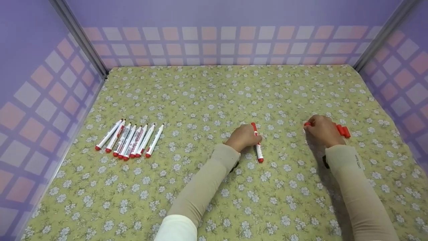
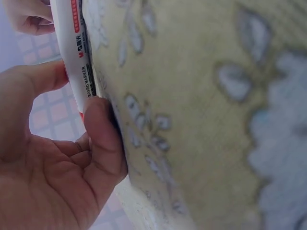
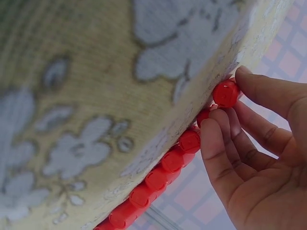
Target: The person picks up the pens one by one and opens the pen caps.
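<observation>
A white board marker [image 1: 259, 152] with a red cap and a red end lies on the cloth near the middle, pointing away from me. My left hand [image 1: 243, 137] pinches it near the cap; in the left wrist view, thumb and fingers stand on either side of the white barrel [image 2: 72, 43]. Farther right, my right hand [image 1: 322, 129] holds a loose red marker cap [image 3: 225, 94] at the left end of a row. Several more red caps [image 3: 156, 179] continue that row to the right, partly hidden by the hand in the head view.
At the left, several uncapped white markers [image 1: 133, 140] lie side by side, dark tips away from me and red ends nearer. A yellow floral cloth [image 1: 214, 100] covers the table. Purple checked panels [image 1: 227, 36] stand at the back and sides.
</observation>
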`<state>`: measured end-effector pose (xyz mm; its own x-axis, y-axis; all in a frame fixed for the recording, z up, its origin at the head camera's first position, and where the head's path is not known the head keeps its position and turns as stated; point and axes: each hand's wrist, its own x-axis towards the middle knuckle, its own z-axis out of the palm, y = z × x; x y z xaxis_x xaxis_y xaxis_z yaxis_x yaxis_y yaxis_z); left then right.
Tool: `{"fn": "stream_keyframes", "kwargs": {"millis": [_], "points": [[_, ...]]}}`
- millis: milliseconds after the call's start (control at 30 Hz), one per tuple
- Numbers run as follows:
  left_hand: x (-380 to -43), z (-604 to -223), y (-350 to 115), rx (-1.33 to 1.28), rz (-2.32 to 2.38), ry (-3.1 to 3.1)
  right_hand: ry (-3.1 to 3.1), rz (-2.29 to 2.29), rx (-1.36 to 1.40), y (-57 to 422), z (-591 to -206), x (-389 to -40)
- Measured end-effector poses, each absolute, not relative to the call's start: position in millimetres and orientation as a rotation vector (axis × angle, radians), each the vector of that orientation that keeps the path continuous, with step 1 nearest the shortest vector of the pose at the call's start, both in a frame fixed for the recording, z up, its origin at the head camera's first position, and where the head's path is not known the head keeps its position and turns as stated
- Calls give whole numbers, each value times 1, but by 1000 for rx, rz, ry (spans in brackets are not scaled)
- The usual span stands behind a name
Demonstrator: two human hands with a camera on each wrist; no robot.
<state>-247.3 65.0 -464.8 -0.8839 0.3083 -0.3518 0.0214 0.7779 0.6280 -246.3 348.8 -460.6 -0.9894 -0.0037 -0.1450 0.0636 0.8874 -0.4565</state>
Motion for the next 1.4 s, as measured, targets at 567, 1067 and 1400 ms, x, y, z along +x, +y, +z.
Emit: {"fn": "stream_keyframes", "kwargs": {"millis": [567, 1067, 1400], "points": [[-247, -467, 65, 238, 888, 2517, 2881, -731, 71, 351, -460, -245], [-255, -463, 56, 161, 1020, 2399, 2911, -740, 65, 353, -454, -241], [-255, -469, 41, 100, 1316, 2320, 2919, -724, 59, 345, -444, -241]]}}
